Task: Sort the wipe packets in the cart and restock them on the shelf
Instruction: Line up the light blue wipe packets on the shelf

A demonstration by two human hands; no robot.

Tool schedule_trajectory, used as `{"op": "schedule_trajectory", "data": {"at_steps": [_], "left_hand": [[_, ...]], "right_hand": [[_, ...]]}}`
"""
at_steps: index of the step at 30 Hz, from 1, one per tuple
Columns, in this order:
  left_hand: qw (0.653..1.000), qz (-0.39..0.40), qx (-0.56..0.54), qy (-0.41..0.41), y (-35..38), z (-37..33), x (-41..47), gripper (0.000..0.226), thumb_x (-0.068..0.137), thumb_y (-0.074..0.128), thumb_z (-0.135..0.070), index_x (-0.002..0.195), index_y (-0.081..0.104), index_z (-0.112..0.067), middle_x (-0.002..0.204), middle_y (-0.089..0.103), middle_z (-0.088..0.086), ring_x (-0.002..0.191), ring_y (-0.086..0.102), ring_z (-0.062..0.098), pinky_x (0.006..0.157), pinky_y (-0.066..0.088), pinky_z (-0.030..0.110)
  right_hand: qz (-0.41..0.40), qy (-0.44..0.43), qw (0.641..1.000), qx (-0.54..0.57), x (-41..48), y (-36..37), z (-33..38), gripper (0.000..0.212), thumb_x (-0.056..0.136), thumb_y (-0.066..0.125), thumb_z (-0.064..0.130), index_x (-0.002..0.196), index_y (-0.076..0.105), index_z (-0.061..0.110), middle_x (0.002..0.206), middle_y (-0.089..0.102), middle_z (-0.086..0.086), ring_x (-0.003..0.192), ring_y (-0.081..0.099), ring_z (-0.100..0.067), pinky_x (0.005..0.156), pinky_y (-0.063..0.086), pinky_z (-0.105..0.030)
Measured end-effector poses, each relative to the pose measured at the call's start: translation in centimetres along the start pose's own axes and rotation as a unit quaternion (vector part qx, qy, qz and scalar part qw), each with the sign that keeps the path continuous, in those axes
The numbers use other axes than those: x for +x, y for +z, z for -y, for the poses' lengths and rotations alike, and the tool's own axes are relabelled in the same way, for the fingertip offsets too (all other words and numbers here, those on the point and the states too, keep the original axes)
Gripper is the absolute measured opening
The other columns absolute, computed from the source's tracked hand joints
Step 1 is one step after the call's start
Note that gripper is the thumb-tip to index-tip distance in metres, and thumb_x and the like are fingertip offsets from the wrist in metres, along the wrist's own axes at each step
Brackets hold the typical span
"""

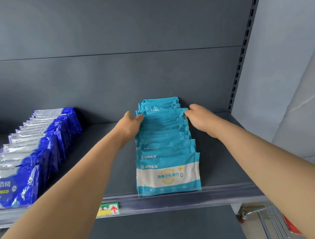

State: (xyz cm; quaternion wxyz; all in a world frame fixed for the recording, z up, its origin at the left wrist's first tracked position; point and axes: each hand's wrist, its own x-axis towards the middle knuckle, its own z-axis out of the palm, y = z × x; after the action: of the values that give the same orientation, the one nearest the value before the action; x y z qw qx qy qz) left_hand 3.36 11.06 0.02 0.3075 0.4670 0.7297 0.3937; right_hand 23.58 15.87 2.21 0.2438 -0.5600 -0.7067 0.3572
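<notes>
Up at the shelf [100, 145] now, both arms stretched in. Gripping the teal wipe packets [163, 136] near the back of their row: left hand [129, 125] on the left side seam, right hand [201, 119] on the right, fingers of each curled in and pinching the packet edges, thumbs raised above. Squaring up or seating the rear packets, most likely.

Progress, judged from here: looks far along. Teal row standing upright, front to back, from the back panel [108, 75] down to the front rail [229, 191]. Well apart to the left, blue wipe packets [38, 144] filed the same way, leaning back a little. Sorted by colour, it seems, and shelved. Left to do: hard to say, with only a corner of the cart [270, 218] showing at lower right and its contents out of view.

Room and edges: plenty of bare shelf between the two rows, and more to the right of the teal one, up to the slotted upright [243, 56]. Open height above the packets for lifting wrists out. Front teal packet sitting right at the rail lip, above and right of the price label [110, 209], so no pushing forward; any tidying best done backward or inward.
</notes>
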Motion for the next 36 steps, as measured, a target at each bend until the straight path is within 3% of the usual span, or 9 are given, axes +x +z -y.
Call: {"op": "schedule_trajectory", "data": {"at_steps": [5, 6, 8, 10, 12, 20, 27, 32, 36], "left_hand": [[1.0, 0.006, -0.023, 0.001, 0.3, -0.9, 2.2, 0.031, 0.101, 0.036, -0.033, 0.127, 0.044, -0.017, 0.118, 0.047, 0.0, 0.112, 0.049, 0.024, 0.097, 0.037, 0.031], [0.999, 0.014, -0.042, 0.003, 0.4, -0.9, 2.5, 0.029, 0.101, 0.036, -0.031, 0.119, 0.05, -0.014, 0.116, 0.054, -0.001, 0.106, 0.054, 0.022, 0.098, 0.042, 0.034], [0.997, 0.029, -0.075, 0.006, 0.6, -1.1, 2.7, 0.028, 0.099, 0.037, -0.029, 0.111, 0.058, -0.015, 0.111, 0.065, 0.002, 0.1, 0.062, 0.021, 0.093, 0.05, 0.039], [0.995, 0.033, -0.095, 0.01, 0.7, -1.1, 2.6, 0.025, 0.099, 0.038, -0.026, 0.108, 0.06, -0.019, 0.108, 0.067, 0.0, 0.099, 0.064, 0.019, 0.087, 0.052, 0.037], [0.995, 0.033, -0.091, 0.01, 0.5, -1.2, 2.3, 0.027, 0.099, 0.038, -0.026, 0.116, 0.058, -0.018, 0.111, 0.064, -0.001, 0.102, 0.062, 0.018, 0.09, 0.05, 0.036], [0.996, 0.039, -0.083, -0.009, 0.2, -1.1, 4.6, 0.045, 0.088, 0.04, -0.045, 0.113, 0.06, -0.014, 0.112, 0.067, 0.008, 0.101, 0.065, 0.026, 0.095, 0.05, 0.046], [0.987, 0.048, -0.152, 0.009, 1.7, -1.4, 5.5, 0.027, 0.101, 0.039, -0.023, 0.12, 0.054, -0.011, 0.113, 0.066, 0.007, 0.1, 0.066, 0.024, 0.091, 0.054, 0.042], [0.985, 0.046, -0.154, 0.061, 1.8, -1.1, 6.2, 0.033, 0.102, 0.036, -0.017, 0.133, 0.047, -0.017, 0.114, 0.064, 0.001, 0.092, 0.066, 0.013, 0.076, 0.056, 0.023], [0.979, 0.064, -0.191, 0.022, 1.4, -0.5, 6.3, 0.034, 0.099, 0.041, -0.023, 0.132, 0.049, -0.015, 0.118, 0.064, 0.005, 0.103, 0.065, 0.021, 0.094, 0.052, 0.039]], "right_hand": [[0.038, 0.036, 0.998, 0.034, 3.1, 0.2, -0.7, 0.024, 0.085, 0.039, 0.021, 0.097, 0.053, 0.006, 0.119, 0.059, -0.024, 0.091, 0.055, -0.029, 0.094, 0.045, -0.05], [0.05, 0.023, 0.998, 0.041, 4.1, 0.6, -1.2, 0.03, 0.078, 0.038, 0.02, 0.095, 0.054, 0.001, 0.123, 0.056, -0.029, 0.096, 0.024, -0.014, 0.096, 0.044, -0.058], [0.061, 0.006, 0.996, 0.066, 5.4, 1.3, -1.1, 0.045, 0.076, 0.038, 0.019, 0.111, 0.05, -0.008, 0.125, 0.054, -0.028, 0.122, 0.029, -0.044, 0.098, 0.034, -0.067], [0.043, 0.0, 0.997, 0.06, 3.8, 1.3, 0.7, 0.028, 0.086, 0.038, 0.013, 0.099, 0.05, -0.01, 0.097, 0.059, -0.016, 0.122, 0.033, -0.032, 0.098, 0.04, -0.057], [0.035, -0.006, 0.997, 0.062, 3.7, 1.3, 1.2, 0.018, 0.089, 0.034, 0.006, 0.072, 0.04, 0.009, 0.075, 0.037, -0.006, 0.065, 0.041, -0.021, 0.067, 0.042, -0.036], [0.056, 0.051, 0.983, 0.169, 5.5, 0.9, 0.4, 0.037, 0.098, 0.036, 0.026, 0.12, 0.059, 0.007, 0.126, 0.06, -0.011, 0.119, 0.054, -0.026, 0.106, 0.04, -0.044], [0.094, 0.054, 0.953, 0.285, 7.0, 2.3, -0.4, 0.032, 0.101, 0.039, 0.026, 0.117, 0.062, 0.011, 0.096, 0.069, -0.003, 0.08, 0.067, -0.017, 0.061, 0.055, -0.03], [0.082, 0.023, 0.954, 0.288, 7.4, 2.5, -0.7, 0.025, 0.101, 0.04, 0.025, 0.106, 0.063, 0.015, 0.096, 0.069, 0.001, 0.083, 0.068, -0.015, 0.065, 0.054, -0.029], [0.071, -0.001, 0.962, 0.264, 7.5, 1.9, -0.9, 0.024, 0.099, 0.043, 0.026, 0.109, 0.061, 0.013, 0.107, 0.069, -0.002, 0.097, 0.066, -0.018, 0.093, 0.051, -0.041]]}}
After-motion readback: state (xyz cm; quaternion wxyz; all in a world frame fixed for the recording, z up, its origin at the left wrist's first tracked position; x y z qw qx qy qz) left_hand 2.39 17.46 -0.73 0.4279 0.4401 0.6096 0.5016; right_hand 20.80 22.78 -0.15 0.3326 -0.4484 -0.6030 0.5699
